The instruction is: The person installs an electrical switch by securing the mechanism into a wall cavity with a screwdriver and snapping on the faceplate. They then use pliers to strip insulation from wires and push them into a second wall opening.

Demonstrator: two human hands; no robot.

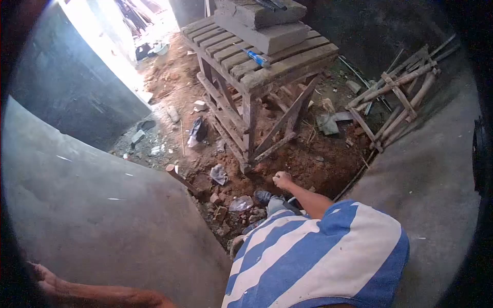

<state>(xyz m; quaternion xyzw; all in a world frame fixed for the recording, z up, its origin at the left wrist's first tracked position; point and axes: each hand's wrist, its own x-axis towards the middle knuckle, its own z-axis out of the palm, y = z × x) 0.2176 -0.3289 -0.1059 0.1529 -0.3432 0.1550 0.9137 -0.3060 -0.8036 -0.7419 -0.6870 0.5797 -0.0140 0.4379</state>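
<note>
**Right fist low over the dirt, left hand on the wall**

The step in hand looked like a reach down into the pit of red dirt (318, 159) at the middle of the frame. The right hand (282, 179) hung just above the ground, near the foot of the wooden counter (245, 167) but apart from it. The nearest loose things were the plastic scraps (240, 204) just below and left of the hand, lying among broken rubble.

The right arm ran out straight from a blue and white striped sleeve (318, 251) at the lower right, elbow barely bent, and pointed up the frame. Its grip was curled into a fist, fingers pressed together. Whether anything sat inside the fist could not be told.

The left hand (43, 277) lay at the lower left corner against the grey wall (102, 205), forearm along the bottom edge. Too little of it showed to tell how its grip stood.

Any further move downward would, in my judgement, call for care with balance, as the body seemed to lean well over the drop.

The counter carried concrete blocks (267, 28) and a blue-handled tool (257, 57) at the top middle. A frame of poles (400, 92) leaned at the upper right.
</note>
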